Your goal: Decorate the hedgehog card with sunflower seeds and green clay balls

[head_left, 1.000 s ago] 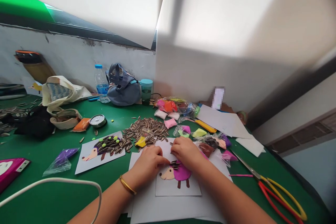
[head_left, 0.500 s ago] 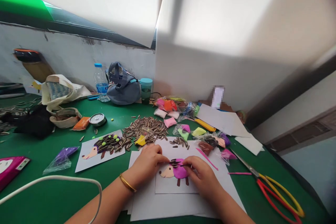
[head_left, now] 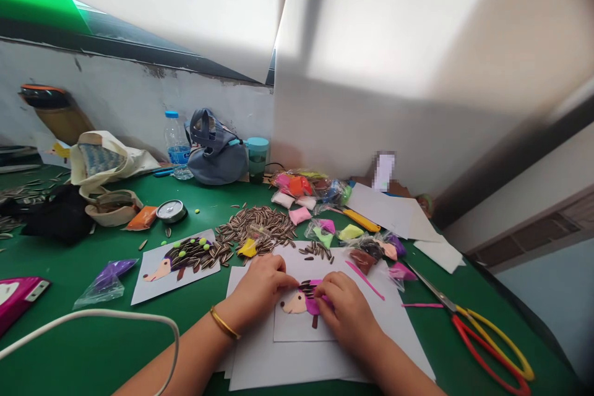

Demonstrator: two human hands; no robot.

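Note:
A clay hedgehog point(head_left: 294, 303) with a peach face, magenta body and brown leg lies on a small white card point(head_left: 297, 331), over larger white sheets point(head_left: 260, 365). Several dark striped seeds point(head_left: 307, 288) sit on the top of its body. My left hand point(head_left: 265, 284) rests at the card's upper left, fingertips closed together beside these seeds; anything between them is hidden. On the magenta body, my right hand point(head_left: 346, 306) has its fingers pinched together, covering the rear part; what they hold is too small to make out.
Seed piles point(head_left: 260, 226) lie behind my hands, with clay packets point(head_left: 300, 216) and a yellow cutter point(head_left: 362, 220) beyond. Scissors point(head_left: 464, 315) lie right. A second hedgehog card point(head_left: 160, 288), purple packet point(head_left: 106, 278) and white cable point(head_left: 116, 315) are left.
My right hand has moved slightly left and down over the magenta body, now covering the hind leg. The dark seed that showed at its fingertips is no longer visible there. My left hand stays put.

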